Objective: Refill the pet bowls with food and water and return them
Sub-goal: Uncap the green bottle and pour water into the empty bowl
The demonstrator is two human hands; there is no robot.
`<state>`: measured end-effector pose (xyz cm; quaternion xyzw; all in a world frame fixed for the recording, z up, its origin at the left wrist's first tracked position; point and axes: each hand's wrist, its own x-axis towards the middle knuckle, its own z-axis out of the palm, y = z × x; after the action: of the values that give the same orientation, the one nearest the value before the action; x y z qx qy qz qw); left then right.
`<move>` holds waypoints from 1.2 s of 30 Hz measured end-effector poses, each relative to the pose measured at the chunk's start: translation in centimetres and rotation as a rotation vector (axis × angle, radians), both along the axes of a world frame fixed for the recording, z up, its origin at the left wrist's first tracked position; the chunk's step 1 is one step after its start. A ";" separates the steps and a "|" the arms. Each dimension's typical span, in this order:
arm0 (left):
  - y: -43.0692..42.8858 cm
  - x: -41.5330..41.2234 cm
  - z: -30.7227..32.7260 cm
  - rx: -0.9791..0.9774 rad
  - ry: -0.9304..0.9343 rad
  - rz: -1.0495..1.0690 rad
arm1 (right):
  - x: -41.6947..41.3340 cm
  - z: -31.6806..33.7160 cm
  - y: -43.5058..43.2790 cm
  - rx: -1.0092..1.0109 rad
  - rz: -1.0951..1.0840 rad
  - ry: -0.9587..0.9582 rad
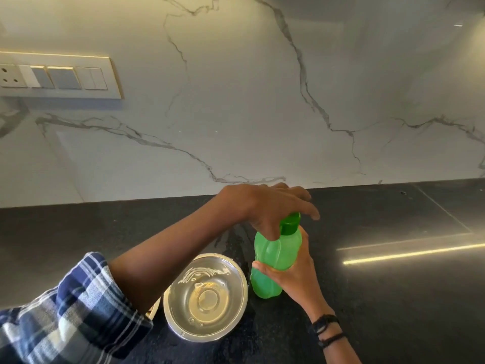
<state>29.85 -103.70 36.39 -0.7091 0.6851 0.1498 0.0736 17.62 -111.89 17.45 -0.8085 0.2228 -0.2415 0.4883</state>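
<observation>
A green plastic bottle [275,261] stands upright on the black counter [393,298], its darker green cap [290,223] on top. My left hand [273,208] reaches over from the left, thumb and fingers closed around the cap. My right hand [296,274] grips the bottle's body from the right side. To the left of the bottle sits a steel bowl [207,295] with clear water in it. A second bowl's rim [153,310] peeks out under my left forearm, mostly hidden.
A white marble backsplash [236,101] rises behind the counter. A switch and socket panel [55,76] is mounted on it at the left. A seam in the counter [443,208] runs at the far right.
</observation>
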 end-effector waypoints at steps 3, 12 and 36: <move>0.0 -0.9 -0.5 -0.094 -0.174 0.161 | -0.3 0.9 0.2 -0.068 -0.030 0.080; -0.5 -0.8 0.7 -0.066 -0.123 0.113 | -0.7 2.2 0.4 -0.098 -0.073 0.244; 10.4 8.2 -13.7 -0.647 0.397 0.981 | 16.8 4.7 -7.0 -0.024 -0.323 0.123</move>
<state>38.00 -93.26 22.73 -0.8863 0.2908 0.0801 -0.3513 34.41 -118.86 22.12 -0.7812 0.3764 -0.2694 0.4189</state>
